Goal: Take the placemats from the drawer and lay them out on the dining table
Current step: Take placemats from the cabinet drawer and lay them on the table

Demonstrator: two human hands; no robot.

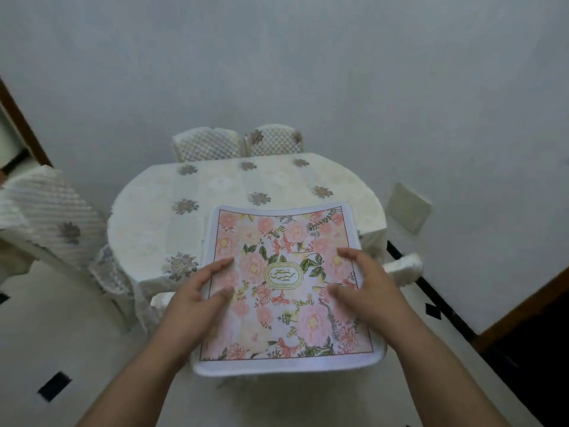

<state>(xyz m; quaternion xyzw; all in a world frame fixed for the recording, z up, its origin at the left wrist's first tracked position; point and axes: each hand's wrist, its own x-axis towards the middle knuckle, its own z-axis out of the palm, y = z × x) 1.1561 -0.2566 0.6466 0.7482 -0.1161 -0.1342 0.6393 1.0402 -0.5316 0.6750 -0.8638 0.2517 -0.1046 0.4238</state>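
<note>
A: Two hands are on the stack of placemats in the head view, and both are yours. Your left hand grips the left edge, thumb lying on the printed face and the other fingers reaching over the border. Your right hand holds the right edge, fingers curled onto the top mat.

B: Where is the stack against the dining table?

A: You hold it above the table's near edge. Its far end hangs over the tablecloth and its near end sticks out past the table toward you. I cannot tell whether the underside touches the cloth.

B: Is it one mat or several?

A: At the stack's left edge you can see more than one layer, but I cannot count them.

B: Can you read anything on it?

A: The top mat has pink flowers and green leaves inside a thin dark frame, with a pale border. At its middle sits an oval badge with letters set sideways. I make out G, A, R, E and N, and I cannot read a whole word.

B: What stands round the table?

A: Two covered chairs stand at its far side, against the wall. Another covered chair is to the table's left.
</note>
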